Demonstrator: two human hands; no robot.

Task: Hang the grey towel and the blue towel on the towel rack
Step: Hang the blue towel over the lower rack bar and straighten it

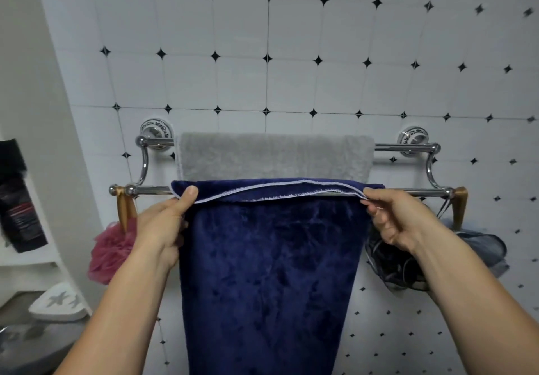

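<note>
Plush fabric like this is soft and limp, light enough for two pinches, and it sags wherever it is not held; so the corners of the hem are the sensible places to take it. At far left a pink bath puff hangs from the end of the towel rack, clear of the work; next comes the left hand, its grip closed on the left corner of the blue towel, thumb on top of the white-stitched hem. Across the middle the blue towel lies over the front rail, a short flap turned over and a long fall hanging below; behind and above it the grey towel sits draped on the back rail, apparently done. To the right, the right hand pinches the opposite corner, grip closed on the hem; beyond it a dark mesh puff hangs. The pile looks slippery on chrome, so an uneven fall could probably drag it off.
</note>
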